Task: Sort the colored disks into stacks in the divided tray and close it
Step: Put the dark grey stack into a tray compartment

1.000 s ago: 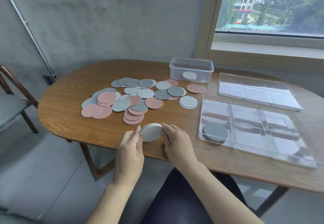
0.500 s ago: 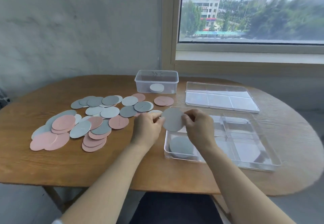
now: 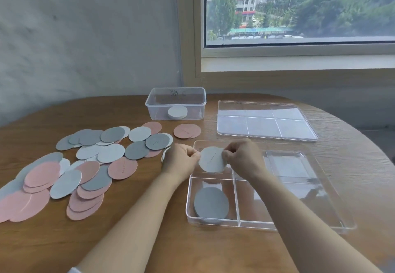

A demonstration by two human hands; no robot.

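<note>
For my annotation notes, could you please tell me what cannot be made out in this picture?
Head view:
Whether the held white disk is one or several: left hand and right hand cover its edges.
Grey stack count: layers too thin.
Pink disks: cut off by left edge.

Perhaps upstairs flat: wooden table (image 3: pixel 64 240), city window (image 3: pixel 299 9).

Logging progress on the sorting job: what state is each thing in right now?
Tray: open, uncovered.
Lid: lying flat behind the tray.
Gray stack: resting in the tray's near-left compartment.
White disks: pinched between left hand and right hand, over the far-left compartment.
Loose disks: scattered, overlapping, unsorted.
Tub: open, small white stack inside.
</note>
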